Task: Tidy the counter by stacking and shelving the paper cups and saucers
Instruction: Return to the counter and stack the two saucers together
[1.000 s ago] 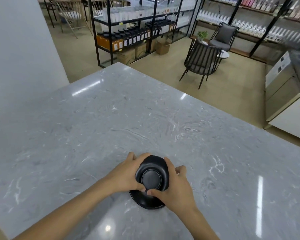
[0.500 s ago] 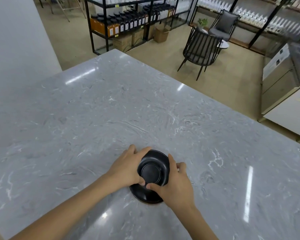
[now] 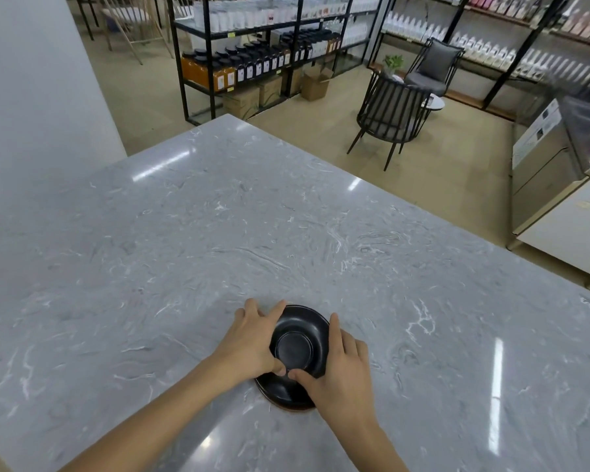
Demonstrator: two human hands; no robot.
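A stack of black saucers [image 3: 298,349] sits on the grey marble counter [image 3: 218,233], near its front edge. The top saucer is tilted, with its far rim raised, over a lower saucer [image 3: 280,393] that lies flat on the counter. My left hand [image 3: 252,338] grips the stack from the left and my right hand [image 3: 338,366] from the right, the thumbs meeting at the near rim. No paper cups are in view.
The counter's far edge drops to a tan floor. Black metal shelves [image 3: 252,56] with bottles and boxes stand beyond, with a black chair [image 3: 392,114] and a second chair behind it. A white wall [image 3: 31,80] rises at the left, cabinets [image 3: 552,172] at the right.
Both hands stay on the saucer stack in nearly the same spot. The camera dipped and then lifted again, so the shelves and room shifted in view.
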